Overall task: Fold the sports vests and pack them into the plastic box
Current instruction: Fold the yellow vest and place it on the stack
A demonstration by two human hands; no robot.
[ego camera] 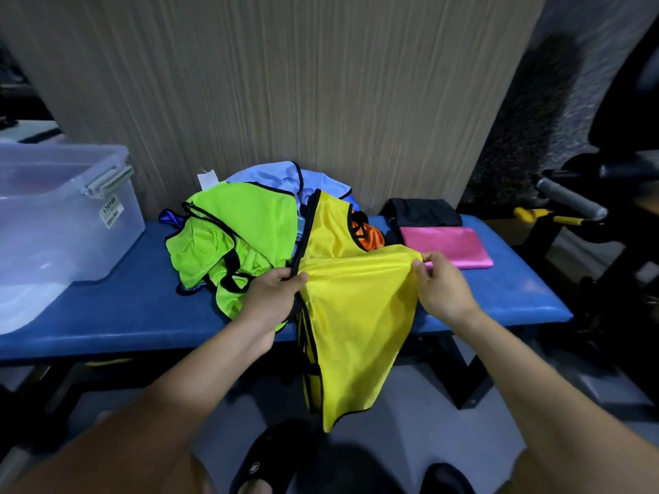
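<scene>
My left hand (276, 292) and right hand (440, 285) pinch the yellow vest (351, 315) taut over the blue bench (135, 308). Its slippery tail, seemingly overhanging, could drag the fold askew.

Blue padded bench (142, 308) against wood-grain panel (285, 83); black slippers (264, 458) below.

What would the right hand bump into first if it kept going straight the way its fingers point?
The right hand pinches the yellow vest, fingers pointing left and slightly away. Going on, it would probably slide over that vest and meet the orange vest behind; depth is hard to judge.
</scene>
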